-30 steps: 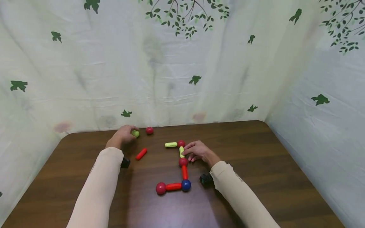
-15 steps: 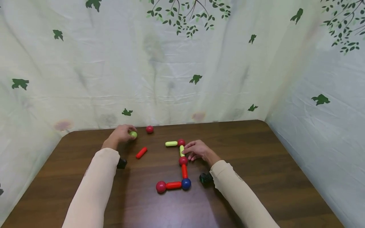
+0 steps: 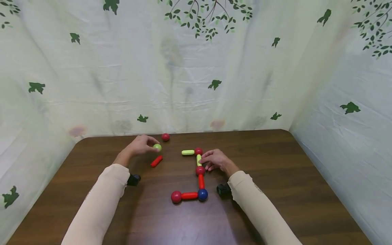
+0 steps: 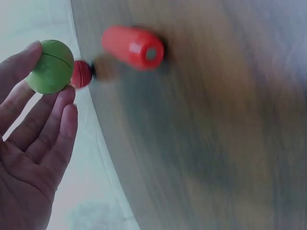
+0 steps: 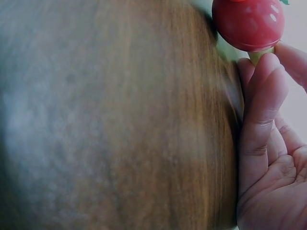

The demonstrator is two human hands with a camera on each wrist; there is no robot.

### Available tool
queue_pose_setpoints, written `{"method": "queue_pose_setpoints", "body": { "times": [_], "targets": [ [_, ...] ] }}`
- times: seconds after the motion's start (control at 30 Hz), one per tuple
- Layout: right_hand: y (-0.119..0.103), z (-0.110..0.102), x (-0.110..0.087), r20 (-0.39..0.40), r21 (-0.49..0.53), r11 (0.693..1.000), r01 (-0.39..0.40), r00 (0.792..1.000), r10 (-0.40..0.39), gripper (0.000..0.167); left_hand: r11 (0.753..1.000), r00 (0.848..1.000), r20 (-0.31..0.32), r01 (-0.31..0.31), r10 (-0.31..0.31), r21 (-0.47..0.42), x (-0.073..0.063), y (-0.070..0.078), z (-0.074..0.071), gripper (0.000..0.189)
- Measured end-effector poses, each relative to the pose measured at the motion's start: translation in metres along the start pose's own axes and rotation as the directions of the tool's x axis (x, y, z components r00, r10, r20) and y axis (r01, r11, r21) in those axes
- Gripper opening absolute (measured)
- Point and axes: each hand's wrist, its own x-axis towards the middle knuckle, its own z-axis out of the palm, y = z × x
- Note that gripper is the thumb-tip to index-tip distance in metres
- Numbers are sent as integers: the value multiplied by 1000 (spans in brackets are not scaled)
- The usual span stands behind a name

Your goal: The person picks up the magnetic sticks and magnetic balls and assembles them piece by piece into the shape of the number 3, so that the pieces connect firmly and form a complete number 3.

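My left hand (image 3: 142, 144) pinches a green ball (image 4: 51, 67) between thumb and fingers, held above the table. Just below it lies a loose red rod (image 3: 156, 161), whose end shows a round grey spot in the left wrist view. At mid-table my right hand (image 3: 218, 159) grips a yellow-green rod (image 3: 199, 158) in a joined chain. That rod sits between a far red ball (image 3: 198, 151) and a nearer red ball (image 5: 249, 24). A second yellow-green rod (image 3: 188, 152) points left from the far ball. Toward me follow a red rod (image 3: 201, 181) and a blue ball (image 3: 202, 194).
From the blue ball another red rod (image 3: 189, 195) runs left to a red ball (image 3: 176, 197). A loose red ball (image 3: 165, 137) rests near the far edge of the brown table (image 3: 294, 190). Behind stands a pale leaf-patterned curtain (image 3: 183, 85).
My left hand has lifted the green ball and brought it right, toward the chain. The right hand keeps its hold on the yellow-green rod. The head view has shifted slightly.
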Motion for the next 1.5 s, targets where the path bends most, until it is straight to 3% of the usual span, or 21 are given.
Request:
{"method": "queue_pose_setpoints", "body": {
  "times": [0.4,0.8,1.2,1.5],
  "targets": [
    [2,0,-1,8,9,1000,1,1000,-1,29,999,1000,-3,-19,19,-48,1,25,33,34],
    [2,1,-2,17,12,1000,11,1000,-11,28,996,998,-11,-55,56,66,5,42,57,29],
    [-2,1,-6,22,12,1000,18,1000,-19,28,998,1000,-14,-1,2,70,18,44,62,29],
    [1,1,-1,12,14,1000,9,1000,-10,26,995,998,-50,-33,37,94,24,47,61,26]
  ]
}}
